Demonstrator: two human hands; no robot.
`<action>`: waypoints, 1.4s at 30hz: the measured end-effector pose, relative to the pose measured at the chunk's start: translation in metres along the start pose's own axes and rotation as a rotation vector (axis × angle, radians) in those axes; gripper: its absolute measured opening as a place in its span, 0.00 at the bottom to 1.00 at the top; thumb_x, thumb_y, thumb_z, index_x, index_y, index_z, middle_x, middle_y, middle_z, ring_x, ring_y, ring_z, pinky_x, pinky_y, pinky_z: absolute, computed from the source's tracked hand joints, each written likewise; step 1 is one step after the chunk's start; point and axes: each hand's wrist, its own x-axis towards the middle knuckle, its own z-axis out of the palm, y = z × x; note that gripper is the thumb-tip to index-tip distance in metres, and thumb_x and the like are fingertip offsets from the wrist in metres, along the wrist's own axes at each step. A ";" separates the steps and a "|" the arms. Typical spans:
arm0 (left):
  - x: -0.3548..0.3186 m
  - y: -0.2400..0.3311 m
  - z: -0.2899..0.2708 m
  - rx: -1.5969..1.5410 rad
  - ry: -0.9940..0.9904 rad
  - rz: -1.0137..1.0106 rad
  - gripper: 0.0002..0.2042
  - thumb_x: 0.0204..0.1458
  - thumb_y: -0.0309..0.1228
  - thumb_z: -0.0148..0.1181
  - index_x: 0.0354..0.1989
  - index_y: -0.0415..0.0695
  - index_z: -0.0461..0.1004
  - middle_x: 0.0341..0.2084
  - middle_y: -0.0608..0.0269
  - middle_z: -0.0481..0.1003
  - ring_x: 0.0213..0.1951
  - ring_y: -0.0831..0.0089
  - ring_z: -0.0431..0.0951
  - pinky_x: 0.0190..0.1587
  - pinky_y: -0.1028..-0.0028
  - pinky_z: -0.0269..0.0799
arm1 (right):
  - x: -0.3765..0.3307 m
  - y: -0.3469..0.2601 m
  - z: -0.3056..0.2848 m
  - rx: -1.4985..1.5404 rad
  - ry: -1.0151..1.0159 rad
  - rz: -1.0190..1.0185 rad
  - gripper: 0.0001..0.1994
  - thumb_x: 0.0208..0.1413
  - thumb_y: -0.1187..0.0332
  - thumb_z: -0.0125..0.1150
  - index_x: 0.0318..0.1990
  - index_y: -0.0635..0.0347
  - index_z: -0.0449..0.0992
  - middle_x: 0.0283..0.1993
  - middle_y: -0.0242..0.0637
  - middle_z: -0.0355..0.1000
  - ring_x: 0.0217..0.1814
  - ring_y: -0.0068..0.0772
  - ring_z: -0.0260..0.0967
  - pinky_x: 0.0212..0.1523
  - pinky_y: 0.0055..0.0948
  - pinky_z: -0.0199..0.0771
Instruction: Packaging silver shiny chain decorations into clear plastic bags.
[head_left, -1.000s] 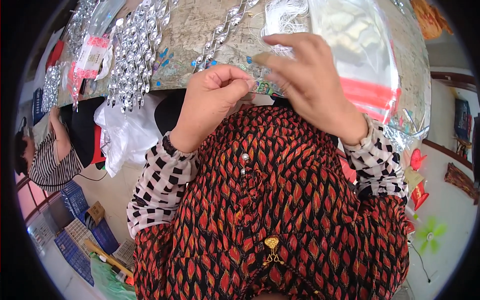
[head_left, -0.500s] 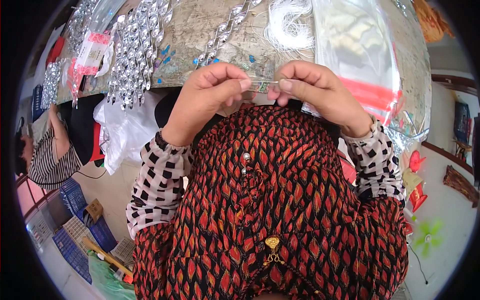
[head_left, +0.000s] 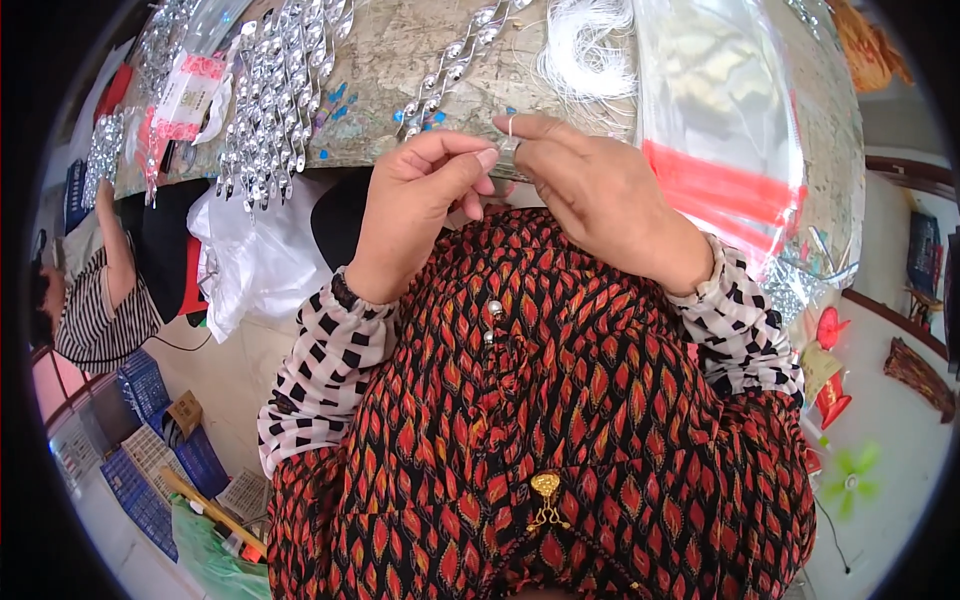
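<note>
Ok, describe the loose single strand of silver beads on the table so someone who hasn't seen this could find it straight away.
Start at the worn, pale table along the top of the picture. Just beyond the left hand, one silver bead strand runs diagonally up toward the top edge. Unlike the bundle of silver strands lying packed together further left, it lies alone, beside a coil of white thread.

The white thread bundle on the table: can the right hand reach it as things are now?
Probably yes. The white thread bundle lies just beyond the right hand with nothing between, but its fingertips already pinch a small silver piece.
</note>
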 end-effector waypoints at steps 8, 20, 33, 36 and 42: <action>-0.001 -0.003 -0.009 0.014 -0.126 -0.087 0.05 0.52 0.27 0.58 0.34 0.39 0.75 0.21 0.68 0.72 0.21 0.82 0.69 0.26 0.83 0.64 | -0.006 0.000 0.002 -0.151 -0.183 -0.186 0.11 0.49 0.72 0.57 0.41 0.62 0.69 0.50 0.44 0.69 0.33 0.43 0.71 0.30 0.35 0.71; 0.006 -0.003 -0.015 -0.025 -0.359 -0.294 0.03 0.51 0.26 0.57 0.30 0.40 0.74 0.24 0.70 0.72 0.24 0.84 0.66 0.29 0.84 0.62 | 0.026 0.004 -0.006 -0.088 -0.453 0.049 0.13 0.50 0.69 0.59 0.43 0.58 0.65 0.25 0.47 0.71 0.27 0.50 0.70 0.27 0.41 0.67; -0.008 -0.003 -0.002 0.156 -0.186 0.004 0.03 0.54 0.25 0.55 0.33 0.40 0.73 0.25 0.69 0.73 0.26 0.83 0.70 0.31 0.84 0.64 | 0.012 0.011 0.016 1.204 -0.283 0.627 0.15 0.50 0.77 0.61 0.42 0.58 0.63 0.29 0.31 0.75 0.26 0.12 0.68 0.21 0.11 0.58; -0.007 -0.003 0.003 -0.037 -0.175 -0.059 0.03 0.53 0.24 0.55 0.32 0.37 0.74 0.24 0.67 0.74 0.23 0.83 0.70 0.28 0.84 0.65 | 0.006 0.015 0.017 1.301 -0.186 0.663 0.16 0.48 0.80 0.61 0.42 0.58 0.63 0.29 0.31 0.75 0.24 0.13 0.67 0.21 0.12 0.58; -0.008 0.004 0.005 0.014 -0.073 -0.021 0.04 0.52 0.23 0.57 0.33 0.35 0.75 0.23 0.66 0.74 0.22 0.82 0.70 0.27 0.83 0.66 | 0.011 0.027 0.011 1.438 0.218 0.749 0.17 0.45 0.84 0.59 0.43 0.58 0.64 0.26 0.33 0.74 0.20 0.15 0.62 0.19 0.12 0.55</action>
